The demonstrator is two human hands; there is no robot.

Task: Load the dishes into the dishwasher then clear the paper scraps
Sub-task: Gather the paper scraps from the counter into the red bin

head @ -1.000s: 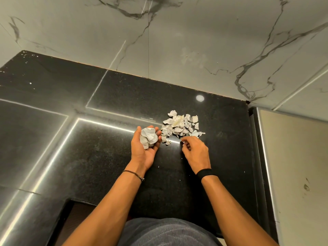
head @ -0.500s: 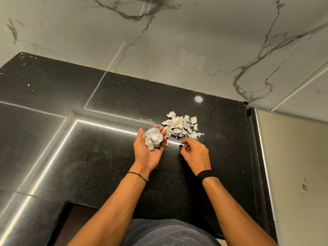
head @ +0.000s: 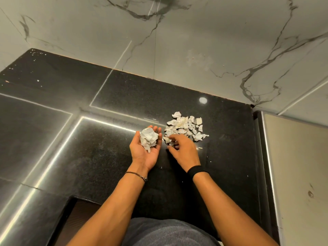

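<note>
Left grip (head: 142,156), palm up & wide, carries a paper ball (head: 148,138). Right grip (head: 184,151) curls fingers on near edge of scrap pile (head: 184,126) on black surface (head: 106,157); can't tell if pinching.

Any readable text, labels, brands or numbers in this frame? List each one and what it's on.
No readable text anywhere in the head view.
paper scraps on the countertop: faint marks at most, too small to read.
crumpled paper in the left hand: no legible print.
black wristband and marble wall: no label or sign.
</note>
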